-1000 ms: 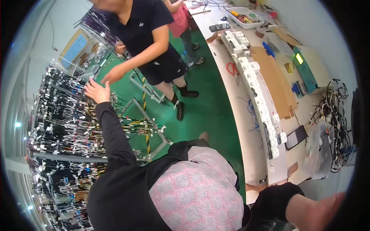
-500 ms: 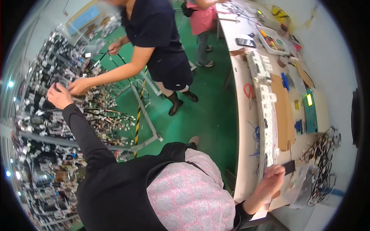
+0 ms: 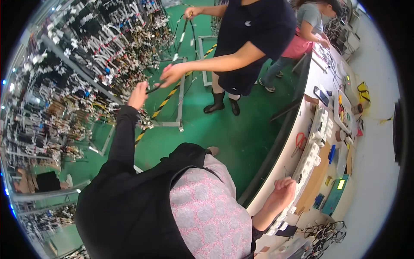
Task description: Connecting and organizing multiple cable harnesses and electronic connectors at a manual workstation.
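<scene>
A green workshop floor is seen from above, with a tall rack of wire harnesses along the left and a long white workbench curving down the right. The left hand is raised at the end of a black sleeve and is closed loosely on a dark cable at the edge of the rack. The same cable is gripped just beside it by a co-worker's hand, reaching in from a person in dark clothing. The right hand is curled into a loose fist and rested on the near edge of the workbench, beside a row of white connector blocks; whether anything is held in it cannot be told. Red scissors lie farther along the bench.
</scene>
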Demonstrator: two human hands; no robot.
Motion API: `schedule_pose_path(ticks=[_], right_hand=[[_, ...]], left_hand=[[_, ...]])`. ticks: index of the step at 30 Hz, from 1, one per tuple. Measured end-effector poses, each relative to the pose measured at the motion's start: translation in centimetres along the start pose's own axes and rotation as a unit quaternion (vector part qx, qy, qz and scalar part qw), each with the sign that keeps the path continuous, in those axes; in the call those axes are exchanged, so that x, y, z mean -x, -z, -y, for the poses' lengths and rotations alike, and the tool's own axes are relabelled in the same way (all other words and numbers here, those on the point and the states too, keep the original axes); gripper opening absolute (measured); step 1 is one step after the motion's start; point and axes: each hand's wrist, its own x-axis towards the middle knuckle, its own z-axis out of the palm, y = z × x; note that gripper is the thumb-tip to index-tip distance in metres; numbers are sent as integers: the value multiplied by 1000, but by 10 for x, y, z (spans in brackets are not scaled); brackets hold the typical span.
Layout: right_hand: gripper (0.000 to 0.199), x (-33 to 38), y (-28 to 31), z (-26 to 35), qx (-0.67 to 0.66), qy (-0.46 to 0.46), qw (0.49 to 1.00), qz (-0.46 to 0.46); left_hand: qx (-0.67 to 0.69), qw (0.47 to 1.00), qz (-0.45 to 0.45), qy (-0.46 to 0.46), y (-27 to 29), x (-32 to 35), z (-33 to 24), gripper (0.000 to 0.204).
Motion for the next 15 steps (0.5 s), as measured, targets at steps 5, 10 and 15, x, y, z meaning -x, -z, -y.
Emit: schedule_pose_path(ticks=[5, 10, 15], right_hand=[[28, -1, -25, -27, 78, -26, 995, 57], [51, -17, -67, -95, 166, -67, 965, 193], [59, -43, -139, -146, -173, -218, 910, 307]], left_hand=[[235, 972, -15, -18, -124, 79, -124, 30], [197, 959, 123, -161, -169, 121, -253, 23], [119, 932, 211, -270, -162, 129, -320, 42]])
